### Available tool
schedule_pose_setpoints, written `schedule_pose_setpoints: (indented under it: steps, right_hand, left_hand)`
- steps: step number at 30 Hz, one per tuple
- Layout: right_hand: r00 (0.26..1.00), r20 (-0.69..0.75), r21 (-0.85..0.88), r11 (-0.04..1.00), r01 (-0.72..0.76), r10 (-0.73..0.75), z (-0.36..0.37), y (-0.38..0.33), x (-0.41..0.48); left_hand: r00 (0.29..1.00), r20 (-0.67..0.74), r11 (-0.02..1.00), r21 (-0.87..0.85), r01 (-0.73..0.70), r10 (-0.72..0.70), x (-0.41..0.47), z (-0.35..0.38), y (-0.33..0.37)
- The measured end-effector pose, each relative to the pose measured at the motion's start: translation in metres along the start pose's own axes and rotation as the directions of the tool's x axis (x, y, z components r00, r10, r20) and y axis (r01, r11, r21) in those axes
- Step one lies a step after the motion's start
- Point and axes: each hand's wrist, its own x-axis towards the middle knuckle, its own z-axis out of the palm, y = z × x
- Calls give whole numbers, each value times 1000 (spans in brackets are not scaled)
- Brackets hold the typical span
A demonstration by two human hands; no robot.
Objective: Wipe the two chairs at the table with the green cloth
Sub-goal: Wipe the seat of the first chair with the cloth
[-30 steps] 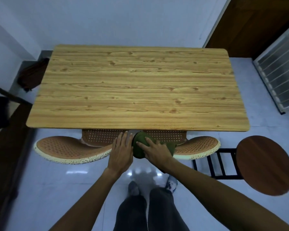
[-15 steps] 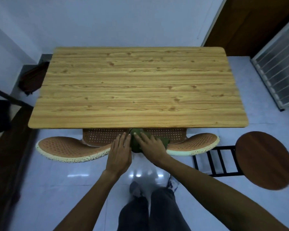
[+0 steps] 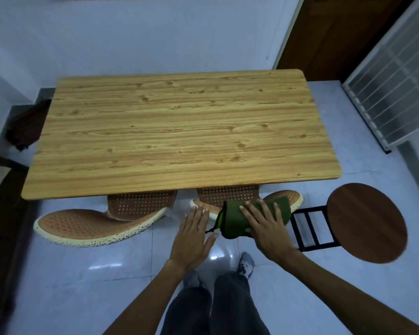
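Two woven orange chairs with cream speckled rims are tucked under the wooden table [image 3: 169, 131]. The left chair [image 3: 92, 226] shows its curved backrest top. On the right chair [image 3: 283, 198] lies the green cloth [image 3: 235, 220], draped over the backrest top. My right hand [image 3: 264, 226] presses flat on the cloth with fingers spread. My left hand [image 3: 191, 235] is flat with fingers apart, its fingertips at the left end of the right chair's backrest, just left of the cloth.
A round dark wooden stool [image 3: 365, 221] with a black metal frame stands to the right of the chairs. A brown door and a white grille are at the far right. Dark furniture lines the left edge. My legs stand on the glossy tiled floor [image 3: 82, 286].
The right hand has slid the cloth rightward along the right chair's backrest, and more of the cloth shows. The two chairs now appear apart, and the view has pulled back.
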Motion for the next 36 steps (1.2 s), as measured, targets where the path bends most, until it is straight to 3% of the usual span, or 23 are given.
schedule_pose_setpoints:
  steps: [7,12,16,20,27,36]
  right_hand:
    - [999,-8,89,995,-48,49,-11,-54,19]
    - [929,-104,255,912,-321,356,-20,-77,1]
    - [845,52,414,758,-503,532,-12,-91,2]
    - [795,42,433,706,-560,605,-7,-64,6]
    - [789,5,377,730,-570,614,1,23,12]
    - [811,198,450,684,-574,551,4,94,41]
  left_hand:
    - [999,23,998,-48,47,-46,0,3,7]
    - [998,8,996,-62,59,-59,3,7,10]
    - [999,15,999,-13,51,-51,3,11,10]
    - [998,44,998,43,-55,53,8,5,17]
    - [996,74,992,112,-60,51,18,10,30]
    - [1000,22,997,70,13,-14,15,17,38]
